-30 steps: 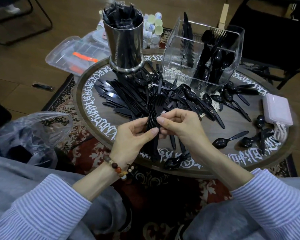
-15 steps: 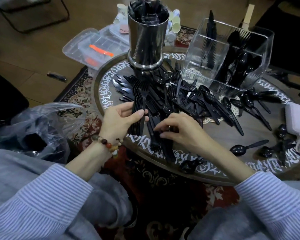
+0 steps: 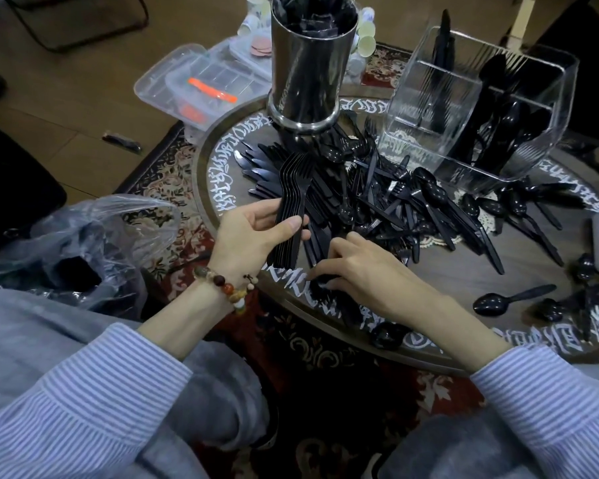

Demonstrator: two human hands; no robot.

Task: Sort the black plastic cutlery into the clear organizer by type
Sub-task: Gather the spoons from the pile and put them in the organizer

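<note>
The left hand grips a stack of forks, tines toward 12 o'clock; the right hand pinches cutlery on the tabletop, organizer at 2 o'clock

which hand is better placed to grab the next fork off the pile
Right. The right hand holds nothing that shows and is already down on the loose cutlery pile at the table's near edge. The left hand is occupied gripping the stack of forks.
</note>
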